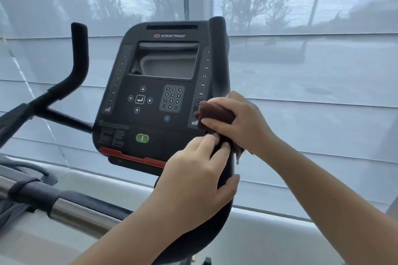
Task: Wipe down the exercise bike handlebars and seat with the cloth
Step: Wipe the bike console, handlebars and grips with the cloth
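Observation:
A dark red-brown cloth (217, 115) is wrapped round the black right handlebar (218, 54), about halfway up it, beside the console. My right hand (239, 123) grips the cloth round the bar. Just below, my left hand (200, 176) holds the same bar, thumb on its right side, fingertips pinching the cloth's lower edge. The left handlebar (80, 56) stands bare at the left. The seat is out of view.
The bike's black console (155, 92) with keypad, green button and red strip sits between the handlebars. A neighbouring machine's chrome and grey rail (64, 204) crosses the lower left. Sheer blinds cover the window behind, above a white sill (280, 232).

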Motion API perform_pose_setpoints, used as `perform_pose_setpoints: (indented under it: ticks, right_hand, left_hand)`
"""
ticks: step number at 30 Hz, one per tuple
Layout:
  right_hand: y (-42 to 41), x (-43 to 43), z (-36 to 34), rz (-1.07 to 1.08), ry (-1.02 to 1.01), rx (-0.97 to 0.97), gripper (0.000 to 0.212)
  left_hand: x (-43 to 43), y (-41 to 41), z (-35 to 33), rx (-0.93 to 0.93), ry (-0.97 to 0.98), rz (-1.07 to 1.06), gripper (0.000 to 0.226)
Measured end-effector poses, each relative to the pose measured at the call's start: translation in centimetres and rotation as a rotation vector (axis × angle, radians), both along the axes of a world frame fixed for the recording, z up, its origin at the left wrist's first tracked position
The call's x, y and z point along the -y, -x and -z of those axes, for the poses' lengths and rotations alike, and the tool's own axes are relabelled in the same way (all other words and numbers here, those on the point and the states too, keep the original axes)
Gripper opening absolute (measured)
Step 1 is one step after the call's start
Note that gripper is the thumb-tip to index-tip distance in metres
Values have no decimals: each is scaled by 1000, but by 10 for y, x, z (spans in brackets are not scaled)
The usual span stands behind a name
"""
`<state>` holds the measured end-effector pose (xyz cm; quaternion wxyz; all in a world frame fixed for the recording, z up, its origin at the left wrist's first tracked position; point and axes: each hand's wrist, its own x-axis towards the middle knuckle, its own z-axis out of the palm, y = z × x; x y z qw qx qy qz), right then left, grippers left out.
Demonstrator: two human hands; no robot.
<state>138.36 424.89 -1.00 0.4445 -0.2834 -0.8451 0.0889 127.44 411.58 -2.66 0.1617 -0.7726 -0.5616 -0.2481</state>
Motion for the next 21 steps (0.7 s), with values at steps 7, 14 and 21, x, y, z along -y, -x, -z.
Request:
perform_pose_setpoints:
  ticks: [7, 14, 21]
  right_hand:
    - [19, -35, -22, 231, -59, -41, 35]
    - [-9, -9, 14, -148, -63, -100, 32]
    - [11, -68, -31, 109, -182, 10, 38]
  left_hand:
    - [7, -7, 3, -52, 14, -74, 52]
    - [9, -18, 1, -12, -24, -160, 50]
    - [12, -48, 10, 91, -77, -387, 45]
